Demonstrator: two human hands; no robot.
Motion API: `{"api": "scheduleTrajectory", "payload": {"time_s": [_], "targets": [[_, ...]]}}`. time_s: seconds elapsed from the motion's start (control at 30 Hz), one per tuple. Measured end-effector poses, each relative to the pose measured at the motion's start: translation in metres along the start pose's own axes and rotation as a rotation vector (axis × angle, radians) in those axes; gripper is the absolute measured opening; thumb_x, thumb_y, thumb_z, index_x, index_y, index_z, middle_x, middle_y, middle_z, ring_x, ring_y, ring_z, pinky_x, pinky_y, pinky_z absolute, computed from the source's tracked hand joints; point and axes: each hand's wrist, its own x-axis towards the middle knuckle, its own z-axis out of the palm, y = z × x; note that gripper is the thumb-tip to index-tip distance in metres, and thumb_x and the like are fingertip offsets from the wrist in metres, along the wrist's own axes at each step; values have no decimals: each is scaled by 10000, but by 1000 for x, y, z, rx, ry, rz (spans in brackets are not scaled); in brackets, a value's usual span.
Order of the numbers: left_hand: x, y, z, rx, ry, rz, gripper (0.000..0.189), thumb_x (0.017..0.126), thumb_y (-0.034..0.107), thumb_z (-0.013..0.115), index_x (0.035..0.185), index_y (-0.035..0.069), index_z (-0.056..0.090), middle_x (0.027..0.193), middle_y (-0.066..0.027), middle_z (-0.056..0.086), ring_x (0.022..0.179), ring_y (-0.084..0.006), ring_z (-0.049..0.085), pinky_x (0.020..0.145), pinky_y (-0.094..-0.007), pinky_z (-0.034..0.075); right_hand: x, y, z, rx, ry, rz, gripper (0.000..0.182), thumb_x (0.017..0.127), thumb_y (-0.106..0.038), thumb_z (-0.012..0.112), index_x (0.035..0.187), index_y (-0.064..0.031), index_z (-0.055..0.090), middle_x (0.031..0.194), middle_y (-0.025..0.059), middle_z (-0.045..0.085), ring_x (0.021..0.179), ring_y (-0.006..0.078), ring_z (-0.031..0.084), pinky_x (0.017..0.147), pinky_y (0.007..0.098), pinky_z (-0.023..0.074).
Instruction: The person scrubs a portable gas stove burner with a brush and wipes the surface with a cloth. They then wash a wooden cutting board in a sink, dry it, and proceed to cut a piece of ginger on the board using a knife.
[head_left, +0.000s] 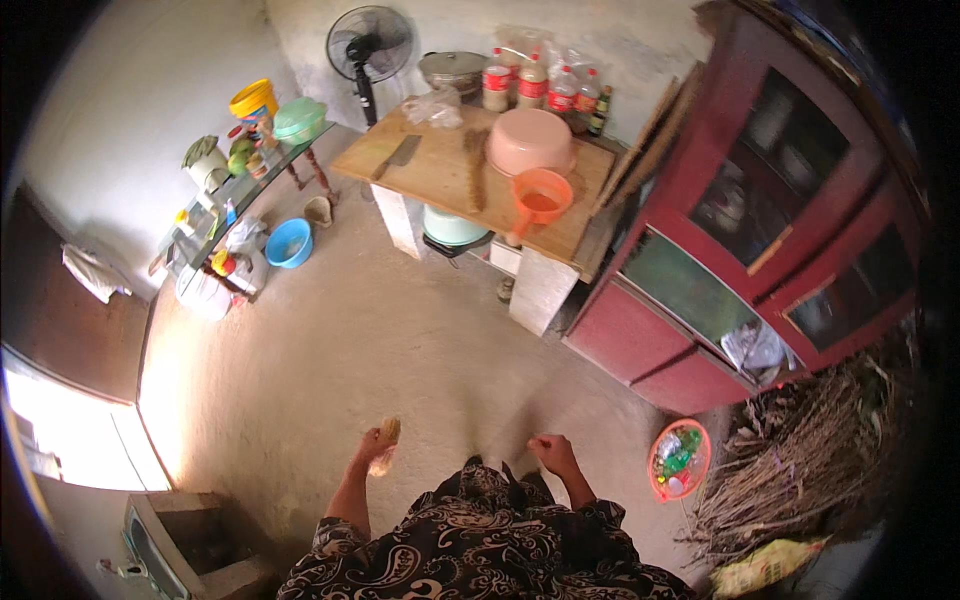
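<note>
My left hand (369, 444) is closed around a yellowish-brown, elongated thing (389, 430), too small to name, whose ends stick out above and below the fist. With its fingers curled in, my right hand (553, 453) hangs over the concrete floor (360, 337); nothing shows in it. Farther ahead stands a table with a wooden board top (442, 154). On it lie a cleaver (405, 151) and a long brown brush-like thing (476, 169), beside an upturned pink basin (531, 141) and an orange plastic ladle (540, 196).
A red cabinet (637, 330) stands at the right, near a basket of bottles (679, 459) and piled brushwood (787, 465). A blue basin (289, 244) sits on the floor beside a glass-topped table (255, 187). At lower left is a concrete sink (199, 517). A fan (364, 56) stands behind.
</note>
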Motion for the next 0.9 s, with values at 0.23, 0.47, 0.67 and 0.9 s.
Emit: {"api": "scheduleTrajectory", "payload": {"time_s": [0.23,0.47,0.67,0.9], "targets": [[57,106,-6,-380,-36,390,524,963,222,573,1425,29,418,1241,-67,590,1118,-200,574,956,-355,467,153,-103,5,-166,-8,-117,241,865,-246,687,965,-29,712,783,112,707,715,205,680,684,335,533],[137,231,-16,-745,-260,294,536,1005,405,456,1378,23,406,1214,-154,578,1099,-316,608,934,-503,516,354,-180,27,-55,-26,-186,245,867,-254,697,953,-25,702,829,126,723,775,200,704,698,337,537],[193,360,-74,-543,-47,353,561,977,377,559,1388,38,383,1085,-103,592,985,-262,640,850,-433,547,528,-297,69,-24,-35,-354,231,849,-251,682,881,-22,677,828,153,710,797,286,705,713,377,533],[277,446,-137,-129,280,446,630,875,357,736,1323,-5,484,1040,-70,625,922,-143,611,798,-317,517,720,-402,132,-76,70,-451,254,808,-250,710,838,-26,596,796,163,663,795,370,652,715,432,514]]}}
